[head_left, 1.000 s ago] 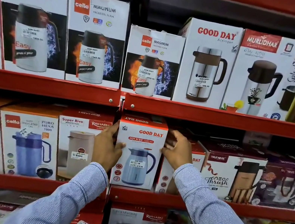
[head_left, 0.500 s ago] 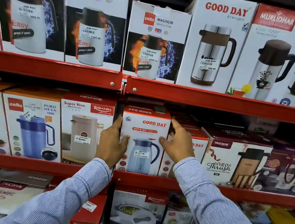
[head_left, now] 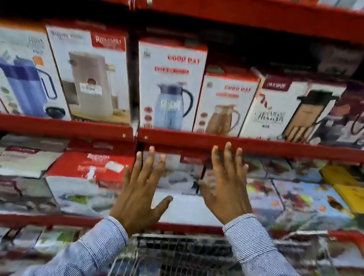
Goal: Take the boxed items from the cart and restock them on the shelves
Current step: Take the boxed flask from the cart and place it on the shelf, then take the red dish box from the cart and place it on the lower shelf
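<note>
A white and red Good Day box with a blue jug pictured [head_left: 168,86] stands upright on the red middle shelf [head_left: 248,144], between a beige flask box [head_left: 90,75] and a smaller Good Day box [head_left: 225,106]. My left hand [head_left: 142,194] and my right hand [head_left: 226,184] hover below that shelf, both held flat with fingers spread and holding nothing. A wire cart [head_left: 177,270] with a red handle [head_left: 361,245] sits under my forearms; the frame is blurred and its contents cannot be made out.
Boxed flasks and jugs fill the middle shelf from end to end. Flat boxes of cookware lie stacked on the lower shelves [head_left: 86,177]. Another red shelf [head_left: 247,8] runs across the top of the view.
Both hands let go of the Good Day box and dropped away from it, fingers spreading. The view tilted down, bringing the cart into sight.
</note>
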